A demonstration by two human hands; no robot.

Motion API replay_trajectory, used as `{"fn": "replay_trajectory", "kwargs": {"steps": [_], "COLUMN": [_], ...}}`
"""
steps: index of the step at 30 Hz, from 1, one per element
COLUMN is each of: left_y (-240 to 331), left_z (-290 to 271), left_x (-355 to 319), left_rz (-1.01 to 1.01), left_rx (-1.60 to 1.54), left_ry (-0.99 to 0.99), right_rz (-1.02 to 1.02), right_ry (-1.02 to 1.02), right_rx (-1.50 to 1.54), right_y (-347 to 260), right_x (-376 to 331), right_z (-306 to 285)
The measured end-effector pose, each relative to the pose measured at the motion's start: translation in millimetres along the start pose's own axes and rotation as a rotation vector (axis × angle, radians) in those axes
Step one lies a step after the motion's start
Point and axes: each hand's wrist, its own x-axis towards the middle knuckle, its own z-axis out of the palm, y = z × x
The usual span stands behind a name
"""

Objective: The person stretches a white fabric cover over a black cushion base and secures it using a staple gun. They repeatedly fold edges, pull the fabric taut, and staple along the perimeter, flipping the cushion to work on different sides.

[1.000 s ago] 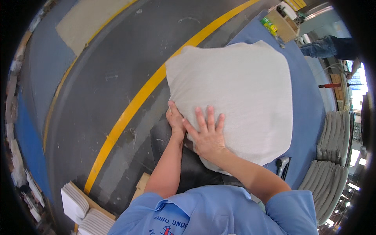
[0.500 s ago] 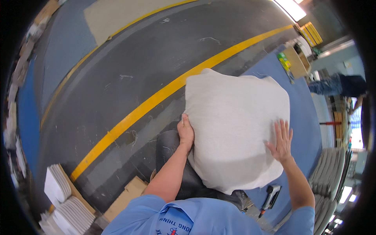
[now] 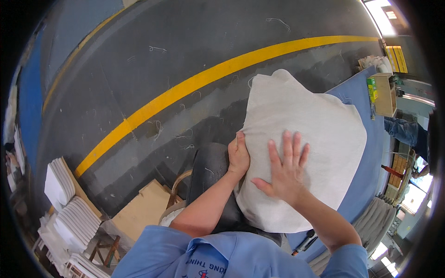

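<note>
- Progress, my read: partway. The light cloth (image 3: 327, 123) is spread in one broad piece ahead of both hands, and its top face looks mostly flat.
- Not finished, as I judge it: the left rim is gathered at the left hand (image 3: 239, 155), and the far corners beyond the hands stick out loose and uneven. No fastening shows on the top face.
- Underside hidden, so can't tell whether any edge is fixed below, or what is under the cloth.
- Left hand: closed round the cloth's left edge, thumb up on the rim, fingers curled mostly out of sight.
- Right hand (image 3: 287, 173): open, fingers spread, laid flat on the cloth to the right of the left hand. Grips nothing. How hard it presses, can't tell.
- Cloth position: under the right hand, running well past both hands on the far side. Its near left part lies over or beside the dark trouser leg (image 3: 209, 169); its right side overlaps the blue table (image 3: 371, 139).
- Cloth look: off-white, matte, plain. Small creases fan from the left hand's hold; outline is irregular, peaked at the far left. Near edge, below the right hand, curves round softly. No stain or tear visible.
</note>
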Motion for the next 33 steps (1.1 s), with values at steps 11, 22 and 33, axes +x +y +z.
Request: {"fn": "replay_trajectory", "kwargs": {"steps": [11,22,33], "left_y": [37.6,81.8,49.2], "left_z": [-18.9,-67.8,-21.6], "left_x": [2.4,-7.3,-33.1], "left_rz": [-0.355,-0.517,-0.019], "left_rx": [-0.162,0.09,0.349], "left_ry": [-0.094,-0.621,-0.146], "right_rz": [-0.056,-0.071,-0.114], "right_ry": [-0.097,-0.042,0.082], "right_rx": [-0.045,-0.055,-0.054], "right_y": [-26.5,-28.5,-26.6], "right_x": [36.5,30.2,19.8], "right_z": [-10.5,-15.2,-29.0]}}
